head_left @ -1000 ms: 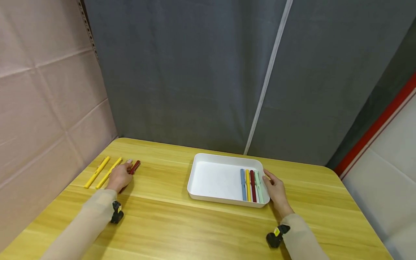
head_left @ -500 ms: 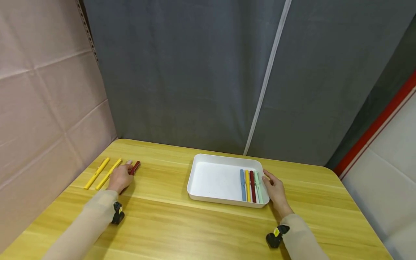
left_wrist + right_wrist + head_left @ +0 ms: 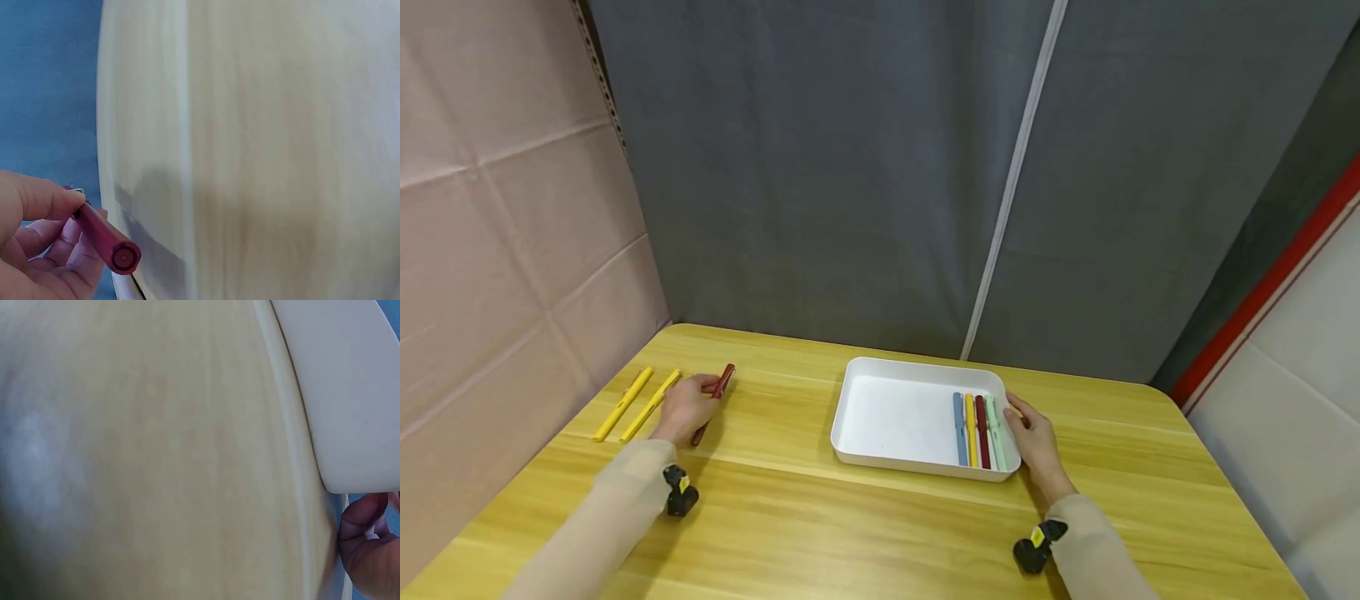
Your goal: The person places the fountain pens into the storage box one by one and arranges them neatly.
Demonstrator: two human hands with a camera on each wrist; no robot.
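Note:
My left hand (image 3: 687,408) pinches a dark red pen (image 3: 724,382) between thumb and fingers, over the left part of the table. In the left wrist view the pen (image 3: 106,240) is tilted, its round end toward the camera, with the thumb on top. Two yellow pens, one (image 3: 623,404) farther left and one (image 3: 651,406) nearer the hand, lie side by side. My right hand (image 3: 1036,442) holds the right end of a white tray (image 3: 880,460), thumb at the rim. In the right wrist view its fingers (image 3: 365,515) are curled against the tray's end wall.
Inside the tray, toward its right end, a blue pen (image 3: 960,429), a yellow pen (image 3: 972,429), a dark red pen (image 3: 982,432) and a light green pen (image 3: 995,432) lie in a row. A grey curtain (image 3: 820,183) hangs behind the wooden table (image 3: 820,533).
My left hand has lifted the dark red pen and shifted it slightly right, away from the yellow pens. The right hand and tray have stayed in place.

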